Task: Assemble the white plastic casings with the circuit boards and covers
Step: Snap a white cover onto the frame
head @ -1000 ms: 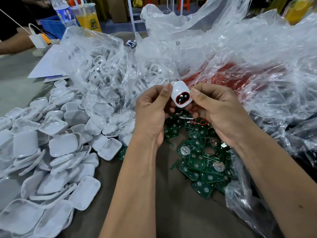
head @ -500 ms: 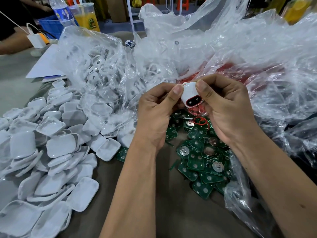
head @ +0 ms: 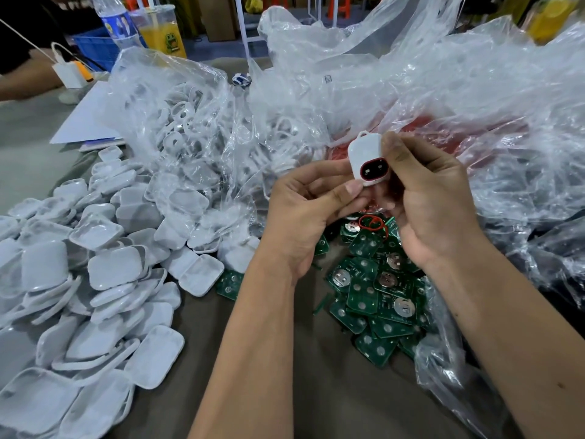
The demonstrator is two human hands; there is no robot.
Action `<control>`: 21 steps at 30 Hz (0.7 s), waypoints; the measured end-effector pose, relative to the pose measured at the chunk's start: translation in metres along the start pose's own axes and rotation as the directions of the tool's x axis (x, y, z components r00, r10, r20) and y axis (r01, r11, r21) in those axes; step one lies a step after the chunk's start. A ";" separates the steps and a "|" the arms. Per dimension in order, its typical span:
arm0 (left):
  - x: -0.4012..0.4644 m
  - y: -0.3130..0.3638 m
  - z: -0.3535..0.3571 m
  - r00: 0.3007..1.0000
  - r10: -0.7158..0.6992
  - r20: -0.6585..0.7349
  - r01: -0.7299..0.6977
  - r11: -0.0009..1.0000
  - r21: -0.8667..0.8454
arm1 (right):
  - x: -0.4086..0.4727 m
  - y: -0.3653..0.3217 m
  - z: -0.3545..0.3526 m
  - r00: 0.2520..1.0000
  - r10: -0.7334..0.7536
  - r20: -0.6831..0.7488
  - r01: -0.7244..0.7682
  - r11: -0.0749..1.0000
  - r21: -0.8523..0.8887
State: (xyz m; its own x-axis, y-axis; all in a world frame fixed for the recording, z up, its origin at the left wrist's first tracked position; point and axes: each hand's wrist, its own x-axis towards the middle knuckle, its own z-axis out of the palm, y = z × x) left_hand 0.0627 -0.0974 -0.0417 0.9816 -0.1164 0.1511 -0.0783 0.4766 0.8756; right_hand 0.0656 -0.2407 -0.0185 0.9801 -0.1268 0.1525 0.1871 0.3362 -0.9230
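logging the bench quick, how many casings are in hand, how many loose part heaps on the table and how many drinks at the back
white plastic casing with a red-rimmed dark window, pinched by left hand and right hand: 1
loose heaps, white square plastic covers and green circuit boards: 2
drinks, clear blue-labelled bottle and cup of orange drink: 2
total: 5

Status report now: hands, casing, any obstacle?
Left hand and right hand both pinch casing. Held above boards. Nothing in the way.
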 end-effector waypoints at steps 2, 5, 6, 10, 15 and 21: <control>0.001 0.001 -0.001 0.999 -0.024 -0.027 0.024 1.000 -0.007 | 0.000 0.000 0.000 0.998 0.042 0.040 -0.042 0.999 0.020; 0.002 0.003 -0.002 0.996 -0.070 -0.058 0.068 0.997 -0.035 | 0.001 -0.001 0.000 0.990 0.133 0.052 -0.134 0.991 0.025; 0.002 0.004 -0.002 0.994 -0.087 -0.069 0.083 0.995 -0.048 | 0.001 -0.001 0.000 0.986 0.156 0.052 -0.156 0.988 0.002; 0.001 0.005 -0.001 0.988 -0.128 -0.082 0.120 0.988 -0.098 | -0.002 -0.002 -0.001 0.979 0.199 0.037 -0.192 0.970 -0.149; 0.001 0.005 0.006 0.974 -0.216 -0.067 0.205 0.968 -0.145 | -0.002 -0.003 -0.001 0.980 0.196 0.044 -0.194 0.980 -0.048; 0.000 0.007 0.012 0.958 -0.282 -0.049 0.268 0.946 -0.183 | 0.002 -0.003 -0.006 0.961 0.246 0.129 -0.254 0.966 0.049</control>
State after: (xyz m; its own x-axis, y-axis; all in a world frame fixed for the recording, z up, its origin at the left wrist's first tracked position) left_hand 0.0603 -0.1042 -0.0297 0.9713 -0.2030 -0.1241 0.2213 0.5788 0.7849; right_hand 0.0666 -0.2472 -0.0179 0.9960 0.0817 -0.0352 -0.0653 0.4030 -0.9129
